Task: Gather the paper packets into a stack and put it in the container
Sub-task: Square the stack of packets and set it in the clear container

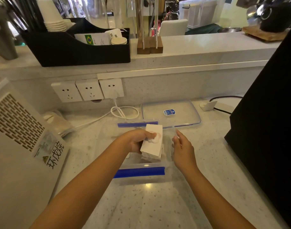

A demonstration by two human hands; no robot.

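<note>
Pale speckled counter [158, 209], with a black appliance [265, 129] at the right edge and a white vented machine [17, 129] at the left. Clear plastic container [141, 177] at the middle of the counter, blue latch flaps on its near and far ends. Clear lid [171, 114] lying flat just beyond it, blue sticker on top. Stack of white paper packets [152, 143] held over the container's open top, long axis running near to far, far end tipped up and leaning slightly right, lower end down inside the walls. Left hand [139, 142] wrapped around the stack's left edge, thumb pressed across the top face. Right hand [182, 146] just right of the stack, fingers loosely extended, touching the container's right rim, clasping nothing.
</note>
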